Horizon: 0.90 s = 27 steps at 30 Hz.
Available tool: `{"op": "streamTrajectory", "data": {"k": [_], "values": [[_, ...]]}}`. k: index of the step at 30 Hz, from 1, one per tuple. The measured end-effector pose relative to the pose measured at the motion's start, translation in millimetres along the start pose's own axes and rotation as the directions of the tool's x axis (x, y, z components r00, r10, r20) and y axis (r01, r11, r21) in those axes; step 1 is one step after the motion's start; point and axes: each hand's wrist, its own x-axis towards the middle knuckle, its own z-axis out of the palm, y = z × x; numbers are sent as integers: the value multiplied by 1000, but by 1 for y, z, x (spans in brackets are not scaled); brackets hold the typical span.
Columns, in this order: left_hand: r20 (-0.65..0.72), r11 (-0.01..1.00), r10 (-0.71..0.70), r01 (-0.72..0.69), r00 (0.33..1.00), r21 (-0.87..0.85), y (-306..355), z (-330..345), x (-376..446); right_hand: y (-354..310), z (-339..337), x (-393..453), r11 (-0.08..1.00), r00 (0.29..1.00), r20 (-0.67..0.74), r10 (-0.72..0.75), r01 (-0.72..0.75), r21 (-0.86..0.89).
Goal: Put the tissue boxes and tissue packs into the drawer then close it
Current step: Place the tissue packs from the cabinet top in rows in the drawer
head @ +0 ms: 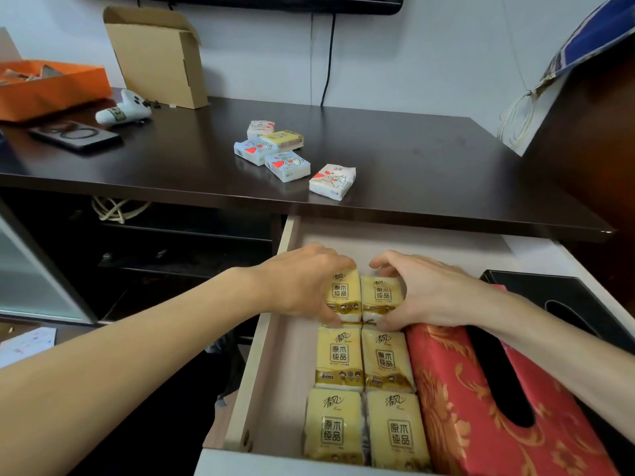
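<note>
Drawer open, lower right of frame. Left hand and right hand each pinch a yellow tissue pack at mid-frame, side by side. Red tissue box lies right of them. Five loose packs on desk, upper centre.

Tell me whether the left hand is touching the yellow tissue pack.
Touching. The head view shows the left hand with fingers and thumb gripping the rear-left yellow tissue pack.
</note>
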Motion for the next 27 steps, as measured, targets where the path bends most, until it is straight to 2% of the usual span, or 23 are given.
{"op": "streamTrajectory", "data": {"k": [3,5,7,11,15,18,20,22,25,27], "values": [[-29,1000,-16,16,999,13,2,-6,0,6,-8,-3,991,996,-75,-40,50,123],[-70,998,-56,56,996,2,0,-20,-2,11,-19,0,955,977,-202,-63,118,272],[-146,994,-108,104,983,-39,-8,-39,-8,12,-33,7,874,941,-334,-51,204,440],[-351,964,-245,189,904,-187,-34,-67,-22,0,-57,37,780,898,-439,-26,293,553],[-489,906,-391,231,779,-356,-64,-71,-10,-19,-65,82,825,877,-480,-20,286,487],[-571,928,-372,307,732,-211,-89,-75,12,-35,-68,112,857,870,-493,-32,277,434],[-596,931,-345,347,725,-117,-112,-85,30,-46,-74,130,871,865,-497,-66,293,394],[-574,904,-391,416,719,-95,-134,-97,46,-60,-80,148,908,858,-499,-125,302,291],[-412,875,-470,474,780,-101,-160,-108,61,-79,-84,174,944,875,-432,-219,303,134],[-359,882,-460,463,812,-85,-169,-106,62,-88,-82,184,951,904,-332,-269,303,56]]}}
